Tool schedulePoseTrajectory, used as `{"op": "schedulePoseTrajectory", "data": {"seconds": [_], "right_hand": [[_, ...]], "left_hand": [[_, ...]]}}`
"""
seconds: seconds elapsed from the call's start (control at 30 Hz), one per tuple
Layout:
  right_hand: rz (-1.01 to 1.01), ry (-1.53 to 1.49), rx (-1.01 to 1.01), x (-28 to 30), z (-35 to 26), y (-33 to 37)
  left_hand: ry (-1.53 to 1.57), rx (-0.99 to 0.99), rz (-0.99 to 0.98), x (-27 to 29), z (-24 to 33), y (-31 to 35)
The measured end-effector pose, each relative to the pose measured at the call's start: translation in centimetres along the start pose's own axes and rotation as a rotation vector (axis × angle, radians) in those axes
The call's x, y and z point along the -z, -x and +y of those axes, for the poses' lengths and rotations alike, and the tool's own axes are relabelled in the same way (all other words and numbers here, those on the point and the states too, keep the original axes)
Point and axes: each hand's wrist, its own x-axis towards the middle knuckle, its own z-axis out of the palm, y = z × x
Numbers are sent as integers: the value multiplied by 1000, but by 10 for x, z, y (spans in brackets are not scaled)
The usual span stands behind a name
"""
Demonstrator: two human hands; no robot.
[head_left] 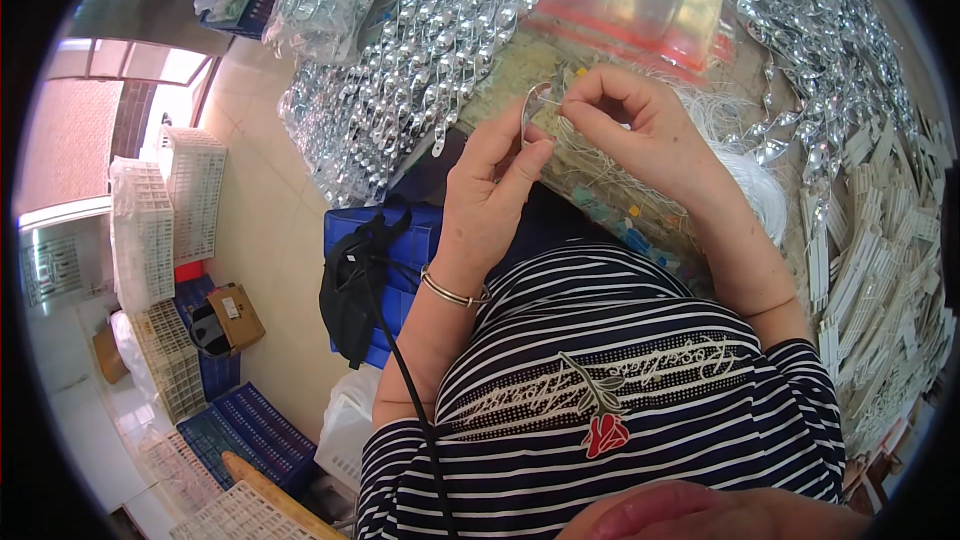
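left hand (487, 202): grip clamped on clear drop (530, 112) | right hand (640, 130): grip pinched on white thread (590, 155) | table (520, 65): silver garlands (420, 40)

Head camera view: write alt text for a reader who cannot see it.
Seen from above, a person's left hand and right hand pinch a small clear plastic piece and thin white thread over a cluttered worktable. Heaps of shiny silver bead strands lie beyond, white plastic strips at right, blue crates on the floor at left.
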Motion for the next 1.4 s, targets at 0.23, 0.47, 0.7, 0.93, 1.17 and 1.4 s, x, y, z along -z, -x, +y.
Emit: {"op": "schedulePoseTrajectory", "data": {"seconds": [0.23,0.47,0.7,0.93,1.17,1.4], "right_hand": [[-2,-14,3,1,-1,0],[0,-42,38,-2,2,0],[8,92,53,-4,0,1],[91,182,232,-5,2,0],[1,70,211,3,11,-4],[-18,-138,1,7,6,-3]], "left_hand": [[-16,32,-40,-1,2,1],[-28,15,-45,-4,4,3],[-104,-26,-19,1,1,4],[-244,-162,-25,3,-5,4],[-345,-220,-56,3,-5,3],[-279,-173,-178,10,-8,2]]}}
